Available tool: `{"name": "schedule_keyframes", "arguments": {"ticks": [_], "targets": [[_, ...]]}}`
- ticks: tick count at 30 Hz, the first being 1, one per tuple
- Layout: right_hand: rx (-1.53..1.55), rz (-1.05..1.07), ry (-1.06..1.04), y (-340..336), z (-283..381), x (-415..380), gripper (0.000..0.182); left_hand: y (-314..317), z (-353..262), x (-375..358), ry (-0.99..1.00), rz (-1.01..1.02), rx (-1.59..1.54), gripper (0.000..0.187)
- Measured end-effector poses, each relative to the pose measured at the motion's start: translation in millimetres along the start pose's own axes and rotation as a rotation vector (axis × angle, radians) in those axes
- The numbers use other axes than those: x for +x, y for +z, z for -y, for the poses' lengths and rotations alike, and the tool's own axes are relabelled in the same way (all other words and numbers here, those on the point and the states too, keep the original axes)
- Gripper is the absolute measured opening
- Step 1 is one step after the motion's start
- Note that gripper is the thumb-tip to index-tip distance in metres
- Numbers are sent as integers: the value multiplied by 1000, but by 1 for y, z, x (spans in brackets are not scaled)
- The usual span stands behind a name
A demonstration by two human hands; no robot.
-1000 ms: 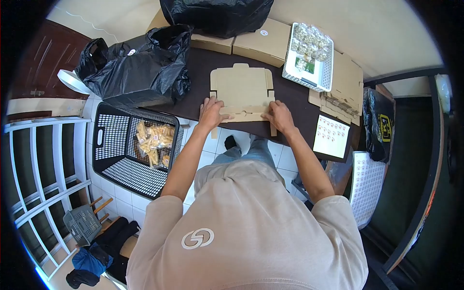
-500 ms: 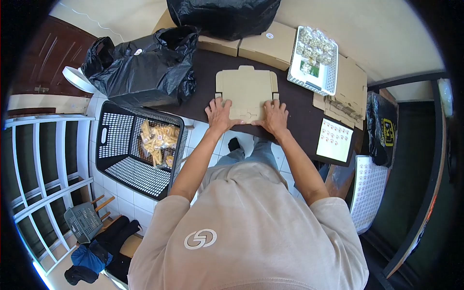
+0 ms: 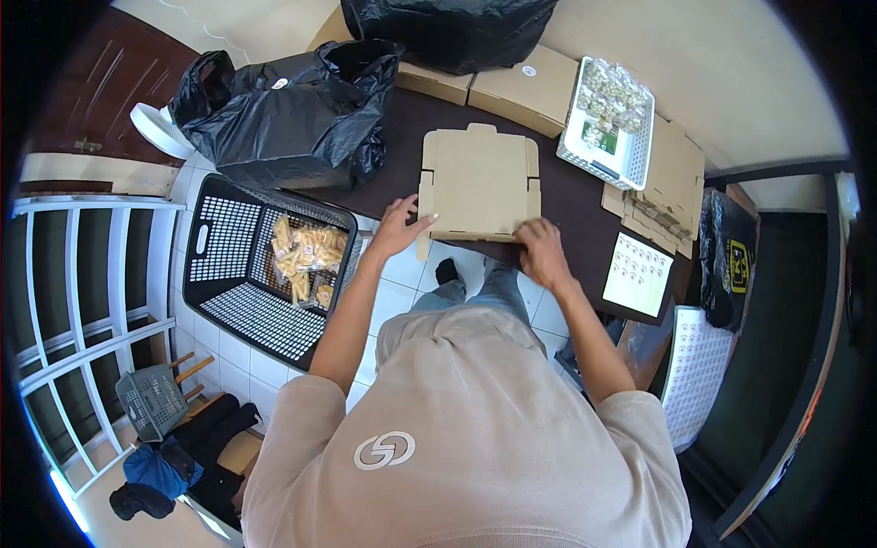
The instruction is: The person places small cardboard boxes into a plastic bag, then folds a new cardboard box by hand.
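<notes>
A brown cardboard box [image 3: 481, 178], partly folded, lies on the dark table in front of me, its tab pointing away. Its near edge stands folded up, and a narrow flap hangs out at the near left corner. My left hand [image 3: 400, 228] is beside the left side, fingers apart, thumb against the cardboard. At the near right corner my right hand [image 3: 543, 253] has its fingers curled round the edge of the box; the fingertips are partly hidden.
Left of the table, a black crate [image 3: 269, 352] holds several snack packets [image 3: 306, 256]. A black plastic bag [image 3: 274, 119] stands at the back left. A white basket [image 3: 571, 151] of small packets, flat cardboard pieces [image 3: 671, 164] and a sticker sheet [image 3: 638, 274] lie on the right.
Both hands have left the near middle of the cardboard and moved apart to its two near corners. The near edge is now folded up. The whole view has shifted slightly.
</notes>
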State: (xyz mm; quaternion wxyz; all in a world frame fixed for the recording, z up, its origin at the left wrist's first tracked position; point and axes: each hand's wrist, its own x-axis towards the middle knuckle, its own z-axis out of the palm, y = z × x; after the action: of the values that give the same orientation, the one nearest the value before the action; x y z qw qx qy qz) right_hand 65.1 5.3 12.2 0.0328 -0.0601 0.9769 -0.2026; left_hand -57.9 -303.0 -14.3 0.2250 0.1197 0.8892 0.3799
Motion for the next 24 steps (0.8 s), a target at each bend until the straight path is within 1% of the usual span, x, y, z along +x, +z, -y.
{"name": "schedule_keyframes", "arguments": {"ticks": [2, 3, 4, 5, 6, 7, 8, 10, 11, 13, 14, 16, 20, 22, 23, 24], "targets": [[-11, 228, 39, 1, 21, -18, 43, 11, -12, -4, 40, -63, -159, 67], [-10, 228, 40, 6, 26, -27, 43, 18, -18, -8, 96, -102, -76, 61], [-7, 191, 60, 12, 29, -37, 49, 30, -18, -9, 95, -98, -77, 61], [-4, 155, 79, 17, 31, -42, 55, 45, -16, -9, 223, -168, 23, 62], [-3, 157, 82, 18, 32, -43, 55, 57, -16, -12, 352, -238, 124, 64], [-12, 175, 93, 18, 33, -44, 59, 61, -29, -19, 280, -126, 210, 67], [-22, 192, 105, 18, 34, -44, 62, 68, -34, -17, 283, -123, 210, 67], [-56, 218, 126, 17, 36, -39, 62, 79, -38, -8, 289, -160, 514, 71], [-87, 250, 140, 18, 38, -38, 62, 81, -38, -2, 292, -159, 515, 71], [-82, 249, 143, 18, 38, -38, 62, 80, -41, 15, 205, -161, 495, 73], [-76, 250, 144, 19, 37, -38, 63, 79, -42, 22, 209, -164, 494, 73], [-80, 247, 139, 22, 35, -40, 62, 79, -44, 29, 155, -173, 497, 72], [-44, 246, 150, 19, 36, -39, 59, 87, -52, 13, 154, -198, 534, 73], [-36, 228, 152, 22, 34, -40, 57, 85, -66, -6, 124, -9, 528, 73], [-28, 213, 149, 24, 32, -40, 55, 85, -69, -12, 173, -61, 469, 68], [-27, 210, 153, 23, 31, -40, 55, 78, -75, -11, 177, -59, 471, 68]]}}
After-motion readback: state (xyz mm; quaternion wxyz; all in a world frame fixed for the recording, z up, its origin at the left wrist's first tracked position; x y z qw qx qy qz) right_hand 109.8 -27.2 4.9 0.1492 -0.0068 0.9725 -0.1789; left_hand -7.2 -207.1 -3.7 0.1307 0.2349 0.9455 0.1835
